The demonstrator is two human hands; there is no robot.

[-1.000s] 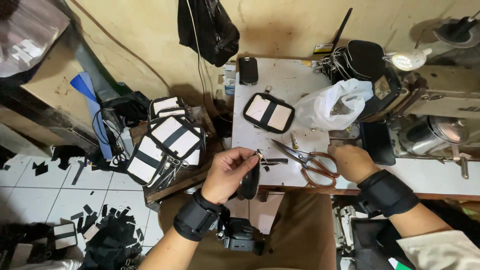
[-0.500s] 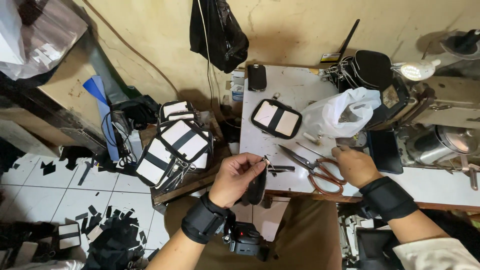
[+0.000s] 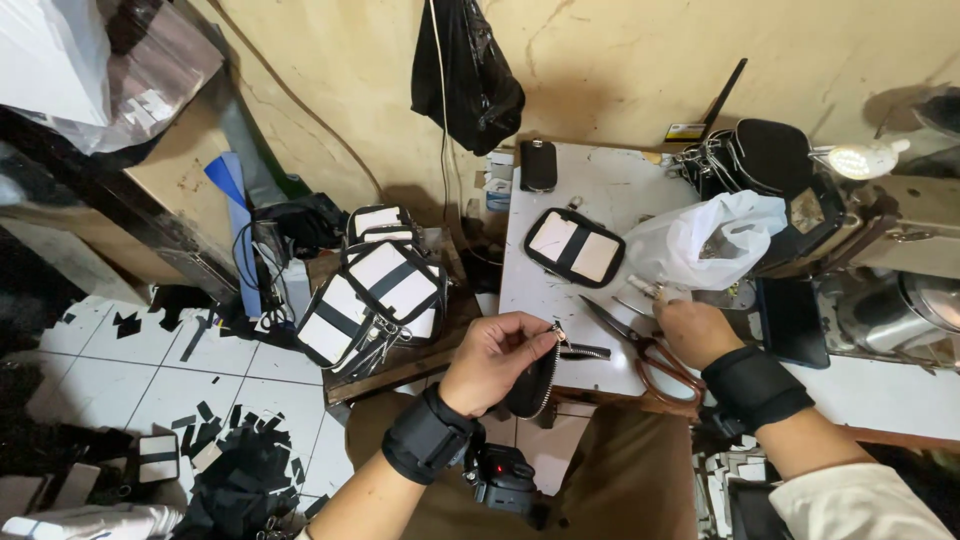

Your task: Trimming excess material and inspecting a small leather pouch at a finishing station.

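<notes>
White table [image 3: 610, 190] stands against a stained wall. At its front edge the left hand [image 3: 492, 362] pinches a small black zip pouch [image 3: 533, 380] by the zipper end; its long axis hangs down and slightly leftward under the fingers. The right hand [image 3: 692, 330], fingers curled, rests beside brown-handled scissors [image 3: 645, 350] lying just right of the pouch.
</notes>
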